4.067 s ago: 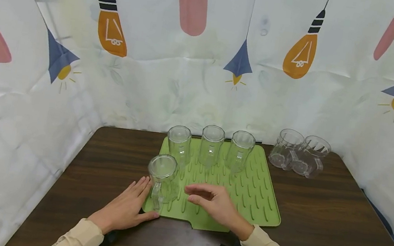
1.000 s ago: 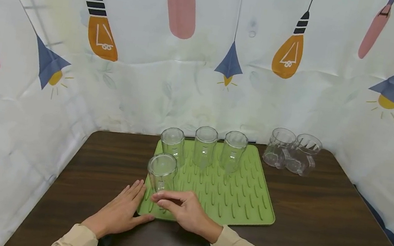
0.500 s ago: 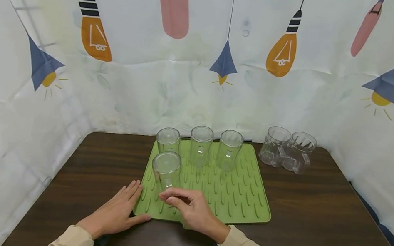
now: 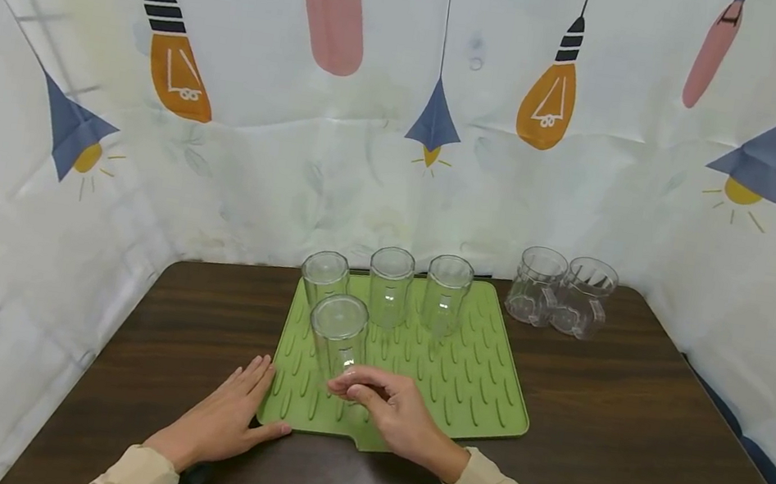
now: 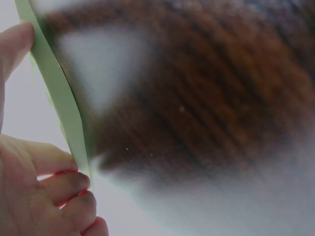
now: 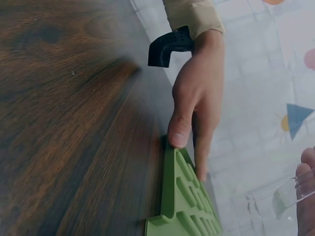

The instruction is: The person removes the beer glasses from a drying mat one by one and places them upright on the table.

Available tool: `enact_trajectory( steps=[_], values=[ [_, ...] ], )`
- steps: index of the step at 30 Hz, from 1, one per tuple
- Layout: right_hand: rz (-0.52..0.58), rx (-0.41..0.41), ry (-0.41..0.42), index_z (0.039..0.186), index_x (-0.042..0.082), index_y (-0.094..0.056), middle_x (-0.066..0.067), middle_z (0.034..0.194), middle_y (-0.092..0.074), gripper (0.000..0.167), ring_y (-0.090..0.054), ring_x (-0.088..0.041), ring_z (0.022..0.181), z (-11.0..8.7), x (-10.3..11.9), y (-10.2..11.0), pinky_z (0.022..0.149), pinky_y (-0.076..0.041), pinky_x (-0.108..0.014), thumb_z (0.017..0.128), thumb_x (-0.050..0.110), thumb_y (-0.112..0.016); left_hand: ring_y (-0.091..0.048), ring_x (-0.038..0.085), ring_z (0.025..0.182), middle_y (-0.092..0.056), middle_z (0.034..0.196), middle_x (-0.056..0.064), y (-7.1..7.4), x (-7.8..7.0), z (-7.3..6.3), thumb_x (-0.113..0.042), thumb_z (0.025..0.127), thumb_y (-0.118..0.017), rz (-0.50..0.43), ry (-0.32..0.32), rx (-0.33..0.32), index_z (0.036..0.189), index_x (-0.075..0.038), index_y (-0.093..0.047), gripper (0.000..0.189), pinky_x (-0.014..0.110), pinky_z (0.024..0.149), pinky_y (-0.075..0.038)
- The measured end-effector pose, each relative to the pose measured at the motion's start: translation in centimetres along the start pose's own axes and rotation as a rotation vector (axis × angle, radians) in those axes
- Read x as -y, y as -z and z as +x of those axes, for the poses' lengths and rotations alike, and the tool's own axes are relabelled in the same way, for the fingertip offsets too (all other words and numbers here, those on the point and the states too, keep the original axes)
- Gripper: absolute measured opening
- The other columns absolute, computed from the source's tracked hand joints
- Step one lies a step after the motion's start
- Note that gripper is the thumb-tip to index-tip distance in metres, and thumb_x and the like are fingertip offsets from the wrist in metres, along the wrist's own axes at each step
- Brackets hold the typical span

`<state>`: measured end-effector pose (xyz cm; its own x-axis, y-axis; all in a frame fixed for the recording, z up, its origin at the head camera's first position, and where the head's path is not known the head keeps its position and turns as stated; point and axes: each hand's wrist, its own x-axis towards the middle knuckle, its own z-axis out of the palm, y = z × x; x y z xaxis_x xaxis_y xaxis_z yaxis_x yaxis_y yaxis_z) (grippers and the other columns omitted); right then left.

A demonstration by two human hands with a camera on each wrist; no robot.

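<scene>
A clear glass mug (image 4: 339,324), apparently upside down, is over the front left of the green ridged mat (image 4: 448,399). My right hand (image 4: 390,409) grips its handle, mostly hidden behind the fingers. In the right wrist view the mug (image 6: 283,200) seems raised off the mat. Flat at the mat's front left corner lies my left hand (image 4: 222,417), its fingers straight along the side edge and the thumb at the front edge. Along the mat's back stand three more glass mugs: a left one (image 4: 324,270), a middle one (image 4: 390,288) and a right one (image 4: 446,296).
Two clear mugs, one (image 4: 535,287) touching or close to the other (image 4: 583,298), stand on the dark wooden table (image 4: 628,441) right of the mat. A white cloth (image 4: 280,161) printed with lamps hangs behind and at both sides.
My right hand has taken hold of the front mug's handle and shifted the mug rightward over the mat. My left hand stays at the mat's corner. The head view has turned slightly right.
</scene>
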<state>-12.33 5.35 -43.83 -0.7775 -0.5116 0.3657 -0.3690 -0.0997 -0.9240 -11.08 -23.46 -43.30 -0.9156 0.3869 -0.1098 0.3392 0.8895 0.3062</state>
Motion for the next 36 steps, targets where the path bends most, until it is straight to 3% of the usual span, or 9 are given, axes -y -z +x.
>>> enact_trajectory(
  steps=[4, 17, 21, 24, 28, 36],
  values=[
    [-0.007, -0.008, 0.003, 0.122, 0.0, -0.07, -0.026, 0.122, -0.073, 0.027, -0.075, -0.022, 0.116, -0.3, 0.1, 0.4, 0.099, -0.061, -0.045, 0.108, 0.016, -0.054, -0.027, 0.05, 0.156, -0.028, 0.165, 0.035, -0.1, 0.0, -0.1, -0.063, 0.094, -0.064, 0.004, -0.002, -0.014, 0.156, 0.013, -0.034, 0.102, 0.067, 0.126, -0.026],
    [0.022, -0.053, 0.031, 0.121, -0.01, -0.066, -0.036, 0.12, -0.069, 0.028, -0.073, -0.005, 0.112, -1.0, 0.4, 1.7, 0.101, -0.061, -0.038, 0.108, 0.011, -0.052, -0.026, 0.051, 0.156, -0.027, 0.166, 0.035, 0.1, 0.0, 0.1, -0.064, 0.095, -0.062, 0.004, -0.007, -0.002, 0.156, 0.012, -0.035, 0.102, 0.068, 0.126, -0.026],
    [0.007, -0.061, 0.042, 0.12, -0.009, -0.067, -0.035, 0.119, -0.069, 0.027, -0.075, -0.016, 0.113, -1.3, 0.5, 2.1, 0.101, -0.06, -0.046, 0.108, 0.01, -0.052, -0.025, 0.051, 0.156, -0.027, 0.166, 0.035, 0.3, 0.1, 0.2, -0.065, 0.095, -0.062, -0.001, -0.009, 0.013, 0.156, 0.012, -0.035, 0.102, 0.068, 0.125, -0.026],
    [-0.006, -0.068, 0.046, 0.119, -0.007, -0.067, -0.032, 0.118, -0.071, 0.025, -0.075, -0.014, 0.112, -1.4, 0.6, 2.4, 0.1, -0.06, -0.045, 0.108, 0.009, -0.052, -0.025, 0.051, 0.156, -0.026, 0.166, 0.035, 0.4, 0.1, 0.2, -0.065, 0.095, -0.061, -0.005, -0.014, 0.017, 0.156, 0.011, -0.034, 0.102, 0.068, 0.125, -0.026],
    [-0.034, -0.075, 0.07, 0.118, -0.004, -0.069, -0.027, 0.115, -0.073, 0.023, -0.073, -0.003, 0.109, -1.5, 0.8, 2.9, 0.098, -0.062, -0.038, 0.108, 0.007, -0.052, -0.026, 0.05, 0.156, -0.026, 0.166, 0.033, 0.7, 0.0, 0.3, -0.065, 0.095, -0.062, 0.003, -0.029, -0.014, 0.156, 0.01, -0.035, 0.101, 0.067, 0.125, -0.027],
    [-0.113, -0.071, 0.073, 0.115, 0.004, -0.071, -0.019, 0.111, -0.077, 0.02, -0.075, -0.007, 0.106, -1.8, 1.7, 3.7, 0.095, -0.063, -0.033, 0.108, 0.011, -0.054, -0.028, 0.047, 0.157, -0.028, 0.168, 0.028, 1.0, -0.3, 0.5, -0.063, 0.096, -0.062, 0.014, -0.056, -0.104, 0.158, 0.005, -0.035, 0.097, 0.065, 0.124, -0.029]
  ],
)
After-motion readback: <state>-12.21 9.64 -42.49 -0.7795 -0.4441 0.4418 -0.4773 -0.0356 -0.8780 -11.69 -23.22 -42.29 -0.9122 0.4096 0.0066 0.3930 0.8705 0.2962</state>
